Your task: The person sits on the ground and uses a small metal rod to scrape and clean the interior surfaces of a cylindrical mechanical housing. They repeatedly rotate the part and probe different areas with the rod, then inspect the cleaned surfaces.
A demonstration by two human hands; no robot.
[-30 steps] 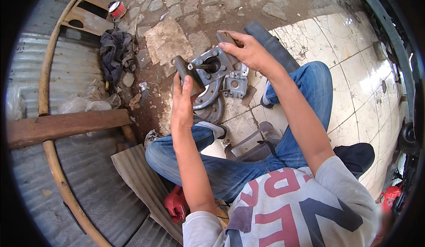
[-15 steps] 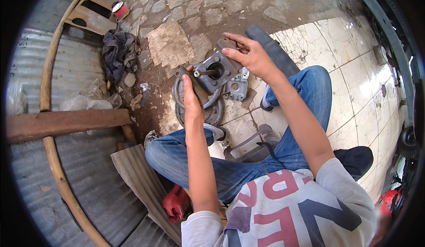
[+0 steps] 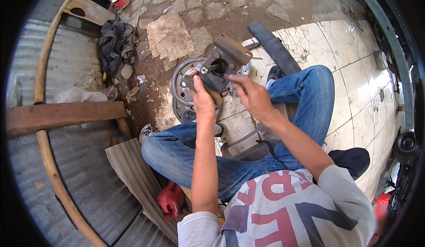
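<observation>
A heavy grey metal bracket with bolt heads, a round central opening and a rod across it is held up in front of me. My left hand is closed around its lower left side, thumb along the near face. At the bracket's lower right edge is my right hand, holding nothing, its index finger stretched toward the opening. Whether that fingertip touches the metal I cannot tell. Behind the bracket, on the ground, lies a round grey metal plate; a silver metal part is mostly hidden.
A dark flat bar lies on cracked white tiles beyond my right foot. On the dirt are a flat brownish slab and a dark cloth. Corrugated metal sheets and a wooden beam border the left; a red tool sits by my left thigh.
My right hand has come off the bracket's upper right end and moved down to its lower right edge. The left hand keeps its hold; the bracket has shifted slightly right and turned.
</observation>
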